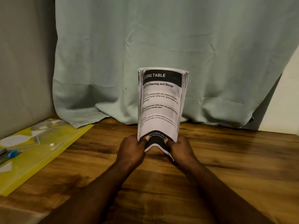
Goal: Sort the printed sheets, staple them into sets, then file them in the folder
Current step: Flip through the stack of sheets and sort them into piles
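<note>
- The left hand (131, 148) and right hand (180, 149) each pinch the near edge of the stack of printed sheets (160, 104), thumbs on top, fingers curled behind.
- The stack stands upright above the middle of the wooden table (226, 159), bowed, probably to square the edges before sorting.
- The yellow folder (48, 143) lies at far left, with a blue-tipped tool (13, 154), perhaps the stapler, on it.
</note>
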